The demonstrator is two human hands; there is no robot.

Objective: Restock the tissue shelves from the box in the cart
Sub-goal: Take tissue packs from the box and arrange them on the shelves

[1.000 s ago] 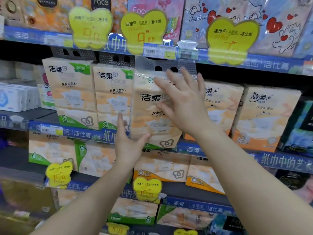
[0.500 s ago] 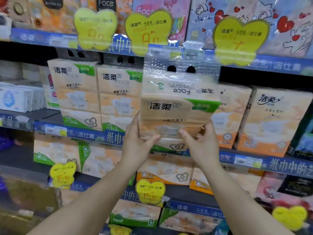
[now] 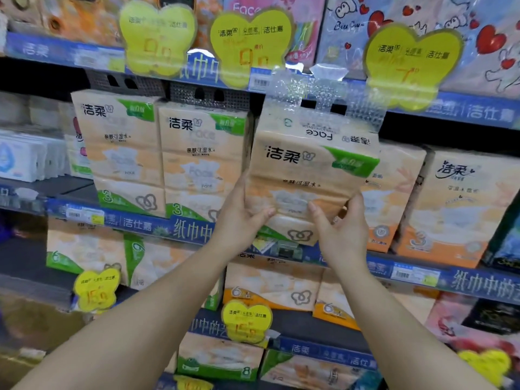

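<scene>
I hold a beige-and-green tissue pack with a clear plastic carry handle in front of the middle shelf. My left hand grips its lower left edge, thumb across the front. My right hand grips the lower right edge the same way. The pack sits face-on, to the right of two matching packs that stand on the shelf. Its bottom is partly hidden behind my hands. The cart and box are out of view.
Orange tissue packs stand to the right on the same shelf. Yellow heart-shaped price tags hang from the upper shelf edge just above the held pack. Lower shelves hold larger packs. White packs sit at far left.
A second ago my right palm lay flat on the pack's front; both hands now grip its lower corners. The pack has turned face-on and sits slightly further out from the shelf.
</scene>
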